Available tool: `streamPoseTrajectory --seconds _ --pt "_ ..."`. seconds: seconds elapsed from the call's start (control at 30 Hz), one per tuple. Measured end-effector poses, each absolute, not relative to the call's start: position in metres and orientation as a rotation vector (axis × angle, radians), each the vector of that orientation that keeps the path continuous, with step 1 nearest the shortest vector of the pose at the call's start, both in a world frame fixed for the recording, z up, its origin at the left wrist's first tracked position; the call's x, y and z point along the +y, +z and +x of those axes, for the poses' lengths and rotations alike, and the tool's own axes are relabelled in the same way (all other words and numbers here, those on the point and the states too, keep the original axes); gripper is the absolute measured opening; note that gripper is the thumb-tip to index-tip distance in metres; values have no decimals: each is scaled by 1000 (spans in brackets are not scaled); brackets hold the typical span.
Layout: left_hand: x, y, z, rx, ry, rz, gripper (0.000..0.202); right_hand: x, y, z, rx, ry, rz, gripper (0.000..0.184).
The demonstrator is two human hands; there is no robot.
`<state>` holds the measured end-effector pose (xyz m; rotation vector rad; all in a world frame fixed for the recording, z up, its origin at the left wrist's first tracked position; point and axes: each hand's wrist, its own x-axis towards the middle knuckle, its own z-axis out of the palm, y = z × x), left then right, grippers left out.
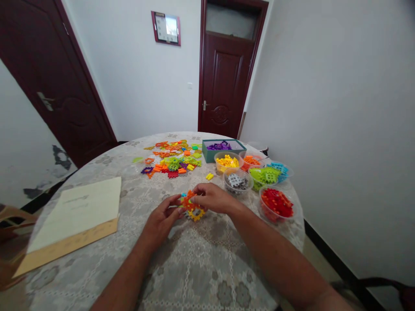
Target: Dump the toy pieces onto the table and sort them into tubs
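Note:
A small assembly of interlocking plastic pieces [196, 214] sits between my hands just above or on the tablecloth, with orange, yellow, grey and a bit of blue showing. My left hand [164, 218] grips its left side between thumb and fingers. From the upper right, my right hand [210, 198] pinches the orange piece [188, 201] on top. My fingers hide part of the assembly. A yellow piece [209, 176] lies alone beyond my right hand.
Loose coloured pieces [173, 162] are heaped at the back. Right of them stand a green box [209, 156] of purple pieces and clear tubs of yellow, orange, grey [238, 183], green, blue and red pieces [277, 204]. Papers [78, 211] lie at the left on the round table [194, 276].

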<state>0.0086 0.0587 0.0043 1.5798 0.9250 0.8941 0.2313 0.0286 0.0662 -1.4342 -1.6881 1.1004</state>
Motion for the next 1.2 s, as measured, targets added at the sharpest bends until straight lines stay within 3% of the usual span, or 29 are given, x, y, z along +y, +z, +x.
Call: streamPoseTrajectory --seconds 0.17,0.3,0.43,0.7,1.0,1.2 --pt "60 3 5 1132 968 1854 53 17 122 292 -2055 609 -1658 11" --pt "61 2 4 1222 1009 2007 46 39 147 365 -1907 347 -2037 12" --pt "64 -4 2 1257 1072 2126 40 72 151 436 -1511 208 -2383 18" --pt "69 -11 -1 1265 1048 2222 39 88 128 488 -1288 -106 -2455 30" --pt "69 -22 0 1265 1091 2391 36 41 135 418 -1541 -213 -2120 31" --pt "64 -23 1 1276 974 2460 49 -13 103 294 -2130 347 -1759 22"
